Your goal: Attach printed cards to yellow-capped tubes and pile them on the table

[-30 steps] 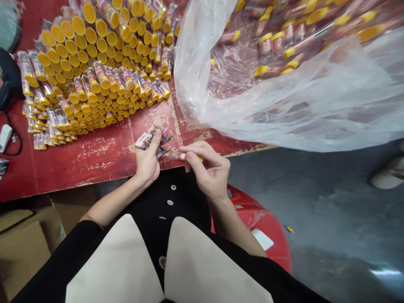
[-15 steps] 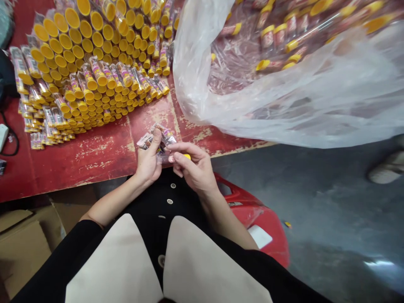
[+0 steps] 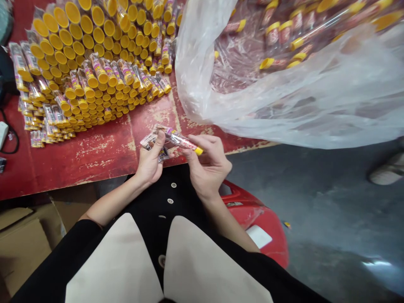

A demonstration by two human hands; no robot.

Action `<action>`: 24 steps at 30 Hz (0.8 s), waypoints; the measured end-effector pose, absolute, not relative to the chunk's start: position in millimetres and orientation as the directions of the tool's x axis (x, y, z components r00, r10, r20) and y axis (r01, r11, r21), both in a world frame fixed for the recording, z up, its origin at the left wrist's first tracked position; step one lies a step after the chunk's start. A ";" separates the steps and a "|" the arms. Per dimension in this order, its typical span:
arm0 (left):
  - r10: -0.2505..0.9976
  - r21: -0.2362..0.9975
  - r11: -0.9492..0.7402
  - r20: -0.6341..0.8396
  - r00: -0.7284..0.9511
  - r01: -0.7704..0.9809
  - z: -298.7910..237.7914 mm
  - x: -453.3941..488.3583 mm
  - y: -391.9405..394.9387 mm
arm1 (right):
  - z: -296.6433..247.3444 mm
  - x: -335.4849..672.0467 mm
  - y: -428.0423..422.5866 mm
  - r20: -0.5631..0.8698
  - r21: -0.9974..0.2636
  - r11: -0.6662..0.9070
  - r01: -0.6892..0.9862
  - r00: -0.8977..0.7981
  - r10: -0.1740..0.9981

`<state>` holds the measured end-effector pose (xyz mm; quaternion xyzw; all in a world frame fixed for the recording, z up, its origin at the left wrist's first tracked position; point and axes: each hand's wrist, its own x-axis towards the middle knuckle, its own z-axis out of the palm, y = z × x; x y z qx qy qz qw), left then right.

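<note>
My left hand is closed on several small printed plastic sleeves, its thumb pressed over them. A slim clear tube with a yellow cap slants between my two hands. The fingers and thumb of my right hand pinch this tube near its capped end. At its other end, the tube meets the topmost printed sleeve under my left thumb; how far it sits inside, I cannot tell. Both hands are just over the front edge of the red table.
A big stack of yellow-capped tubes in printed sleeves lies at the back left. To the right, a large translucent plastic bag holds loose capped tubes. Below are a red plastic chair and cardboard boxes.
My right hand has moved right and turned, so the tube now lies in line with the top sleeve; before, it was lower, beneath the sleeves. My left hand has barely moved.
</note>
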<state>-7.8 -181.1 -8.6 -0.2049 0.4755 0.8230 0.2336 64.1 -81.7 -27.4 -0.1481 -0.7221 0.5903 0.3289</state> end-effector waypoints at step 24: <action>0.375 0.758 -0.346 -0.428 -0.822 -0.553 5.0 -10.3 -211.5 | -19.3 47.3 -93.1 0.533 -0.806 0.546 -0.230 -0.683 0.499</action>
